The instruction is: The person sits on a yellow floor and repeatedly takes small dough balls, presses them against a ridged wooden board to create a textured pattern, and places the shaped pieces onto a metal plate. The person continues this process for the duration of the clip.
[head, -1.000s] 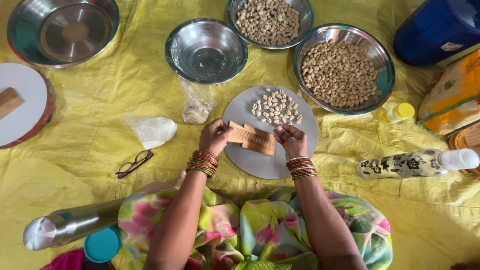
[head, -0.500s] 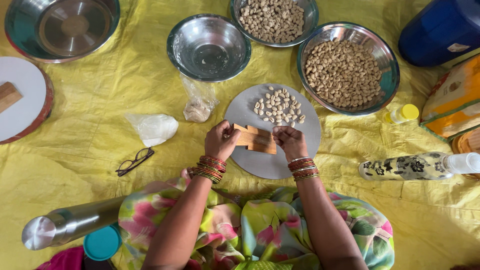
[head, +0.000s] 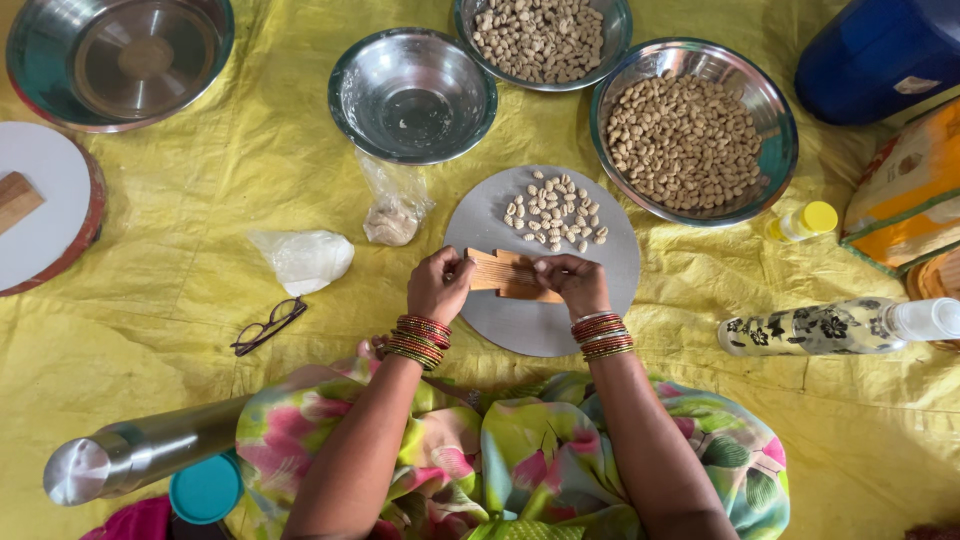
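Observation:
A small ridged wooden board (head: 508,272) lies across a round grey plate (head: 600,250) in front of me. My left hand (head: 440,285) grips the board's left end. My right hand (head: 572,282) rests on its right end, fingers curled and pressing down on the ridges. Whatever is under those fingers is hidden. A cluster of several small shaped dough pieces (head: 555,210) sits on the far half of the plate. Both wrists wear stacked red and gold bangles.
Two steel bowls (head: 690,135) (head: 540,35) hold many pale shaped pieces; an empty steel bowl (head: 413,95) and stacked steel bowls (head: 120,55) stand farther left. Dough in plastic bags (head: 392,220) (head: 300,258), eyeglasses (head: 265,325), a patterned bottle (head: 830,328), a steel flask (head: 140,455), a blue container (head: 880,55).
The board has tipped from slanting to nearly level on the plate. Both hands stay on its ends, with the right hand's fingers now curled over the ridges.

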